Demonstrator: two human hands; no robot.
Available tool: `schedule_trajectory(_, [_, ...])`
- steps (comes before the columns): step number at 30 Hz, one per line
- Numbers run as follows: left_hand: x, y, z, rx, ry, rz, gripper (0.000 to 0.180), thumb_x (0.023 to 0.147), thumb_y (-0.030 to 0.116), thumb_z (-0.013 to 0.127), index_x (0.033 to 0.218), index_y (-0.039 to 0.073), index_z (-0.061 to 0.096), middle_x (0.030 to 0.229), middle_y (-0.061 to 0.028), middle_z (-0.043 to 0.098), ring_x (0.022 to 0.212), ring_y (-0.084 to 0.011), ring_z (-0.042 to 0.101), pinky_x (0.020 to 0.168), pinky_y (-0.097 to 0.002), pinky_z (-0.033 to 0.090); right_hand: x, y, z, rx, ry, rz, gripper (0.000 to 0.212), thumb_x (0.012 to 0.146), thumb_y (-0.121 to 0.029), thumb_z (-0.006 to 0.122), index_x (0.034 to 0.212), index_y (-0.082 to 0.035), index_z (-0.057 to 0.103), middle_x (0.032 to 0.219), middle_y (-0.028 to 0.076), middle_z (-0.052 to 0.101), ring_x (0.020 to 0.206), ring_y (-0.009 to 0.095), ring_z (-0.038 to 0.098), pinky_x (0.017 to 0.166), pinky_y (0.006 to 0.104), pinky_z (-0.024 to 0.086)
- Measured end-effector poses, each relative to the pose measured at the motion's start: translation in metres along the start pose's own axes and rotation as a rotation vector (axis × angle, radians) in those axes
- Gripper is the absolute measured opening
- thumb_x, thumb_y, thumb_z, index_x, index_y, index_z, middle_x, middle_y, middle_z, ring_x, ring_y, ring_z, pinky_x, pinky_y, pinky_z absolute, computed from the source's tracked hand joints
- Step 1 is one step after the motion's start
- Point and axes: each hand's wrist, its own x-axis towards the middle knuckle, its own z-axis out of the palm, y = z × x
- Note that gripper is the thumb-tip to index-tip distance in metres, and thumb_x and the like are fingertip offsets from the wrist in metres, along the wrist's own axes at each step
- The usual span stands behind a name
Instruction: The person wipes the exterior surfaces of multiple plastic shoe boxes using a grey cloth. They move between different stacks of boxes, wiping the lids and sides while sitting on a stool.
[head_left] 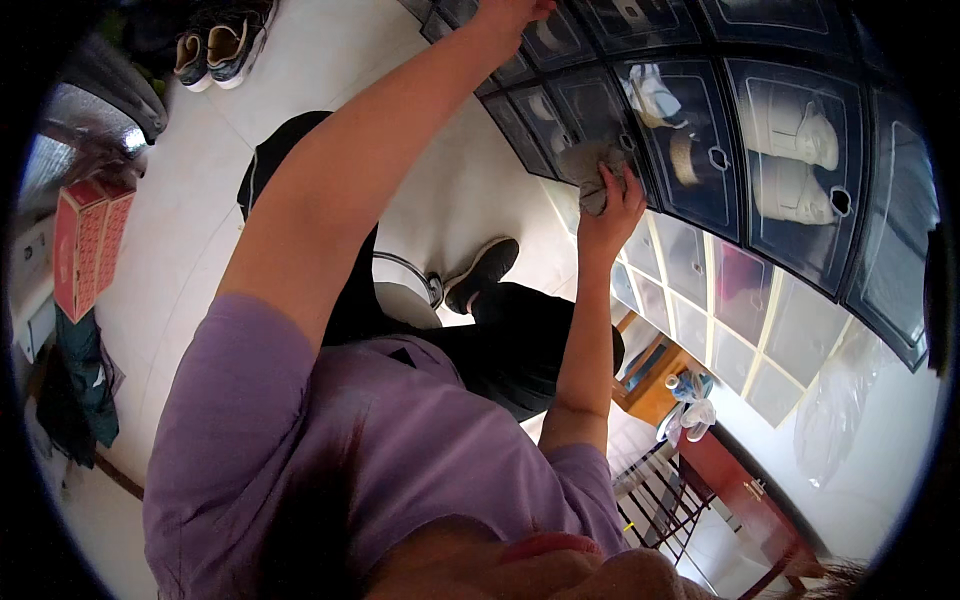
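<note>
My right hand [615, 210] is closed on a grey-brown cloth [592, 172], bunched between fingers and thumb. It presses the cloth to the front of one of the dark-framed clear shoe boxes [597, 105], near the lower edge of the stack. At the top edge of the picture my left hand [512, 14] reaches to the upper boxes. The frame cuts it off, so what its fingers do is hidden. To the right of the cloth, a box door [690, 150] shows white and tan shoes behind it, and another holds a pair of white shoes [790, 165].
Lower down stand pale-framed boxes [690, 265]. A clear plastic bag [838, 400] hangs at the right, above a dark red rack [735, 490]. Dark shoes [228, 50] lie on the floor at far left, and a red carton [85, 245] sits at the left. My legs and a stool [408, 303] are below me.
</note>
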Motion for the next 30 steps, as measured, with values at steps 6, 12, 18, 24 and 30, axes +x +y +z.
schedule_trajectory(6, [0.028, -0.030, -0.005, -0.323, 0.121, 0.041, 0.017, 0.087, 0.007, 0.057, 0.103, 0.002, 0.055, 0.081, -0.0054, 0.054, 0.066, -0.0145, 0.050, 0.060, -0.0299, 0.043, 0.008, -0.008, 0.009, 0.134, -0.054, 0.006, 0.047, 0.067, 0.000, 0.070, 0.111, -0.013, 0.064, 0.126, 0.013, 0.050, 0.113, 0.034, 0.047, 0.097, 0.0446, 0.037])
schedule_trajectory(12, [0.021, -0.033, 0.005, -0.164, 0.220, 0.016, 0.012, 0.088, 0.013, 0.059, 0.094, 0.004, 0.060, 0.072, -0.0034, 0.053, 0.057, -0.0125, 0.046, 0.052, -0.0268, 0.041, 0.020, -0.015, 0.003, 0.171, -0.030, 0.017, 0.049, 0.064, -0.001, 0.073, 0.111, -0.014, 0.064, 0.124, 0.012, 0.050, 0.112, 0.034, 0.048, 0.096, 0.0431, 0.039])
schedule_trajectory(18, [0.021, -0.036, 0.011, -0.519, 0.058, -0.122, 0.008, 0.088, 0.018, 0.063, 0.086, 0.012, 0.058, 0.066, 0.0012, 0.051, 0.054, -0.0100, 0.047, 0.051, -0.0255, 0.042, 0.030, -0.018, -0.002, 0.221, 0.013, 0.042, 0.050, 0.063, -0.001, 0.074, 0.110, -0.014, 0.065, 0.124, 0.012, 0.050, 0.112, 0.033, 0.048, 0.096, 0.0421, 0.039])
schedule_trajectory(24, [0.035, -0.055, -0.001, -0.790, -0.091, -0.182, 0.007, 0.088, 0.017, 0.063, 0.087, 0.012, 0.057, 0.066, 0.0023, 0.052, 0.053, -0.0101, 0.048, 0.050, -0.0230, 0.042, 0.037, -0.025, -0.005, 0.218, 0.021, 0.033, 0.052, 0.062, -0.001, 0.074, 0.111, -0.015, 0.065, 0.127, 0.012, 0.049, 0.113, 0.034, 0.047, 0.098, 0.0424, 0.037])
schedule_trajectory(30, [0.047, -0.058, -0.004, -0.708, -0.025, -0.162, 0.006, 0.089, 0.014, 0.061, 0.091, 0.010, 0.057, 0.068, 0.0000, 0.054, 0.055, -0.0115, 0.051, 0.049, -0.0234, 0.046, 0.038, -0.028, -0.005, 0.251, 0.026, 0.039, 0.051, 0.063, -0.001, 0.072, 0.112, -0.014, 0.064, 0.127, 0.013, 0.049, 0.115, 0.034, 0.046, 0.098, 0.0428, 0.037])
